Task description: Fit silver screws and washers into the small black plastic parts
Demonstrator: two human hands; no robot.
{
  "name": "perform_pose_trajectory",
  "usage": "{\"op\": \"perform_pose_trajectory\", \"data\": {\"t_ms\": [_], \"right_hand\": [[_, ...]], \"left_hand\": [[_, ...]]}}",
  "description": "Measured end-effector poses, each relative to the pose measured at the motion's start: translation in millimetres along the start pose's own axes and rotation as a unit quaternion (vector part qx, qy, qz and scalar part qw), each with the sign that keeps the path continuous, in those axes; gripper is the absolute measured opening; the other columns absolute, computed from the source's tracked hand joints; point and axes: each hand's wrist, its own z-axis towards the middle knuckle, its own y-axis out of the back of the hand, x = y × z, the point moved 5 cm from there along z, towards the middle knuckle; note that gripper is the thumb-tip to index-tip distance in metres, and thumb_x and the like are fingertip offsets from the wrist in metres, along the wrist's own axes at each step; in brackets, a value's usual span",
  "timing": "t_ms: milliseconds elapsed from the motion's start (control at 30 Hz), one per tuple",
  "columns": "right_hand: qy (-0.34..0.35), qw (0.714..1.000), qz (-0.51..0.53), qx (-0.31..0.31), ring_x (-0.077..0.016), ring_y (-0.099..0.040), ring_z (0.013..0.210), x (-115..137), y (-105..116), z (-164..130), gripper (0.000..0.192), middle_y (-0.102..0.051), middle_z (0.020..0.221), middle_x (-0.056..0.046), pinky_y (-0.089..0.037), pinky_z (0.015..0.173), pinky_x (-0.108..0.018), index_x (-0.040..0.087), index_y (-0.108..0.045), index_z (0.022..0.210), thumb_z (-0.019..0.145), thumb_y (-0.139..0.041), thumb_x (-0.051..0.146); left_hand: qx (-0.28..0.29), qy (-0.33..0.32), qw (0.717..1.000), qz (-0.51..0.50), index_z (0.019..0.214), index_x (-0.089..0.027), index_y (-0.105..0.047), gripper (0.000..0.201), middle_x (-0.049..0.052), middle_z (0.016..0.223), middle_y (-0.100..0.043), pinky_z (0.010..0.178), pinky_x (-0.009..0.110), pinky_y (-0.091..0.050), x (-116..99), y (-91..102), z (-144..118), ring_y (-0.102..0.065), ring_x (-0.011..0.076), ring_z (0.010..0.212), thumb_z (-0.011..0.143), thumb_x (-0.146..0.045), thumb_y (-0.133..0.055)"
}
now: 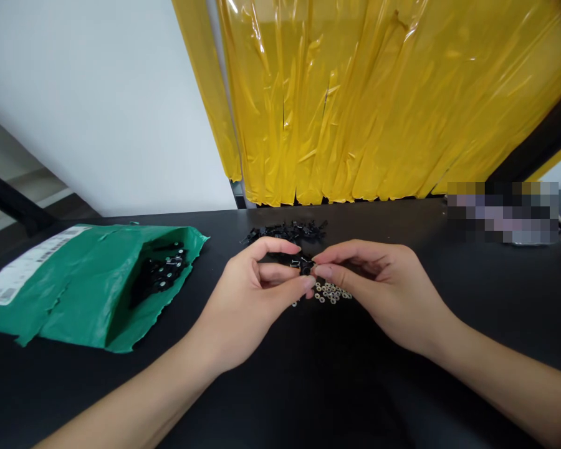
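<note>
Between the fingertips of both hands is a small black part [305,267], too small to identify further. My left hand [262,287] grips it with thumb and fingers from the left. From the right, my right hand [378,280] pinches at its edge between thumb and index finger. Just behind the hands lies a heap of small black parts [292,232]. Under and beside the right fingertips are several small pale rings [331,293], like washers or nuts. My fingers partly hide both piles.
On the left, a torn green plastic bag [75,287] lies with its mouth toward me, holding black pieces with round metal spots [168,271]. Yellow plastic strips [355,100] hang behind the black table [271,399]. A pixelated object [505,212] sits at the back right.
</note>
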Motion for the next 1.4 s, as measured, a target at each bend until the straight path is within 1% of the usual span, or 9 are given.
{"op": "perform_pose_trajectory", "data": {"t_ms": [100,233,400,500,700,900,1067,1233,1400], "right_hand": [[0.012,1.0,-0.01,0.015,-0.0176,-0.071,0.08,1.6,-1.9,-0.6,0.006,-0.078,0.086,-0.001,-0.055,0.074,-0.031,0.025,-0.08,0.088,0.089,-0.078,0.031],[0.023,0.999,-0.009,0.042,-0.0147,-0.067,0.082,1.0,-3.7,-0.8,0.006,-0.072,0.088,0.0,-0.054,0.075,-0.028,0.024,-0.079,0.089,0.091,-0.076,0.028],[-0.017,0.997,0.036,0.066,-0.014,-0.067,0.082,-4.1,-6.8,0.4,0.003,-0.072,0.087,0.001,-0.053,0.076,-0.027,0.023,-0.076,0.089,0.088,-0.079,0.025],[-0.038,0.996,0.058,0.064,-0.0128,-0.067,0.08,-6.9,-8.2,1.1,0.011,-0.074,0.086,0.002,-0.054,0.074,-0.025,0.024,-0.076,0.091,0.084,-0.083,0.023],[-0.047,0.994,0.031,0.089,-0.0142,-0.07,0.091,-6.8,-10.8,1.0,0.014,-0.077,0.097,0.0,-0.054,0.082,-0.027,0.024,-0.078,0.104,0.09,-0.077,0.029],[-0.059,0.992,0.043,0.103,-0.0146,-0.071,0.094,-7.0,-12.4,0.0,0.011,-0.078,0.098,0.001,-0.054,0.086,-0.027,0.024,-0.078,0.099,0.091,-0.077,0.03],[-0.054,0.993,0.044,0.097,-0.0136,-0.07,0.091,-6.9,-10.1,0.6,0.012,-0.077,0.095,0.003,-0.053,0.082,-0.027,0.025,-0.078,0.098,0.088,-0.08,0.031],[-0.04,0.996,0.018,0.078,-0.0169,-0.072,0.097,-8.6,-4.1,2.8,0.012,-0.079,0.102,0.001,-0.054,0.088,-0.032,0.027,-0.081,0.099,0.088,-0.08,0.033],[-0.002,0.997,-0.011,0.07,-0.0181,-0.073,0.101,-7.4,-2.6,2.5,0.013,-0.08,0.106,0.002,-0.055,0.091,-0.034,0.03,-0.082,0.103,0.09,-0.078,0.03]], "left_hand": [[-0.009,-0.009,1.0,-0.005,0.107,-0.023,-0.059,0.037,-0.002,0.073,-0.08,0.062,0.018,-0.047,-1.2,0.1,-0.4,-0.069,0.0104,0.066,0.08,-0.022,-0.084],[0.001,-0.013,1.0,-0.015,0.102,-0.024,-0.057,0.04,-0.004,0.073,-0.08,0.063,0.016,-0.049,-1.2,-2.0,-1.9,-0.073,0.0107,0.069,0.075,-0.014,-0.086],[0.01,-0.03,0.999,0.009,0.103,-0.026,-0.056,0.033,-0.004,0.077,-0.081,0.065,0.017,-0.052,-0.5,-3.0,-5.4,-0.075,0.0116,0.072,0.082,-0.022,-0.082],[0.016,-0.045,0.998,0.028,0.104,-0.027,-0.055,0.032,-0.004,0.079,-0.081,0.068,0.02,-0.054,-1.9,-2.9,-6.6,-0.075,0.013,0.074,0.085,-0.024,-0.08],[0.03,-0.089,0.991,0.099,0.104,-0.028,-0.053,0.026,-0.004,0.079,-0.081,0.065,0.021,-0.053,-6.9,-3.1,-7.8,-0.074,0.0139,0.072,0.089,-0.026,-0.075],[0.041,-0.122,0.979,0.159,0.105,-0.029,-0.052,0.026,-0.008,0.078,-0.08,0.064,0.022,-0.053,-8.5,-4.5,-9.1,-0.073,0.013,0.07,0.09,-0.023,-0.072],[0.042,-0.121,0.98,0.149,0.107,-0.031,-0.052,0.025,-0.009,0.082,-0.08,0.068,0.023,-0.055,-7.8,-5.0,-8.6,-0.075,0.0133,0.075,0.093,-0.026,-0.072],[0.035,-0.096,0.989,0.108,0.11,-0.032,-0.052,0.027,-0.009,0.079,-0.077,0.065,0.022,-0.052,-5.6,-3.2,-6.7,-0.073,0.0135,0.077,0.093,-0.027,-0.072],[0.025,-0.117,0.983,0.137,0.112,-0.031,-0.052,0.027,-0.008,0.082,-0.077,0.069,0.024,-0.053,-6.5,-1.5,-7.3,-0.072,0.0139,0.078,0.094,-0.026,-0.071]]}}
